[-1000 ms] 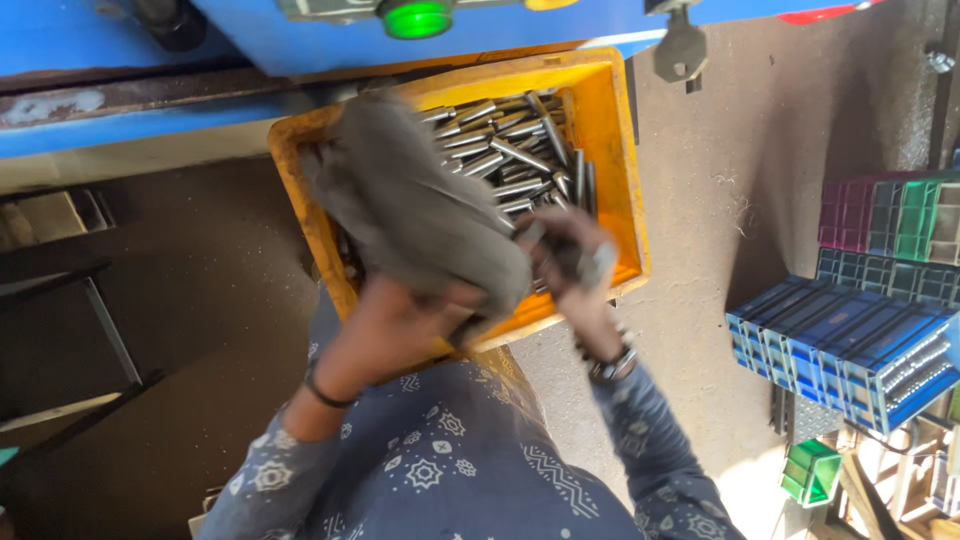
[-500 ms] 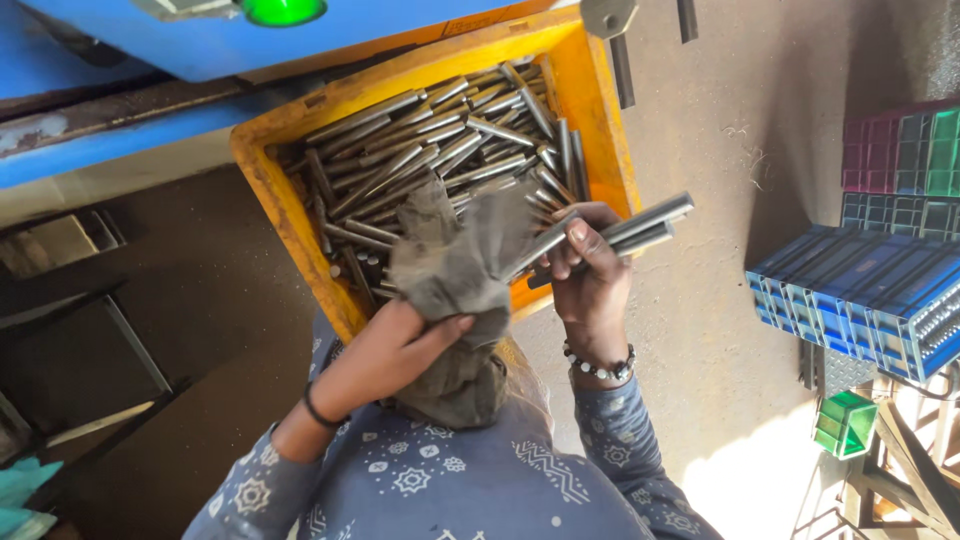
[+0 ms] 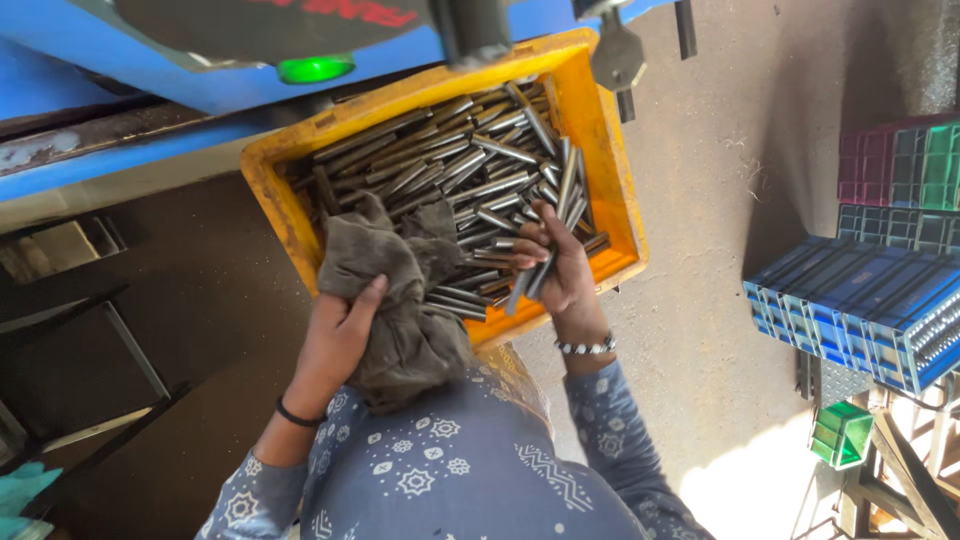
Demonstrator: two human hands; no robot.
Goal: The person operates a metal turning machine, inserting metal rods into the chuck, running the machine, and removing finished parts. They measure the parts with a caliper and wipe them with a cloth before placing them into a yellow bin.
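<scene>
A crate (image 3: 610, 180) is set on the floor (image 3: 750, 130), directly before the person. Metal rods (image 3: 470, 160) are piled in it. A cloth (image 3: 395, 290) is draped over its near-left rim; a few rods (image 3: 535, 275) are held over its near-right rim. Stacked bins (image 3: 870, 310) stand to the right. A machine edge (image 3: 150, 110) runs behind the crate.

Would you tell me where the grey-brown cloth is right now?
In the head view the cloth is bunched in the left hand, draped over the near left edge of the yellow crate of metal rods, beside the right hand.
</scene>
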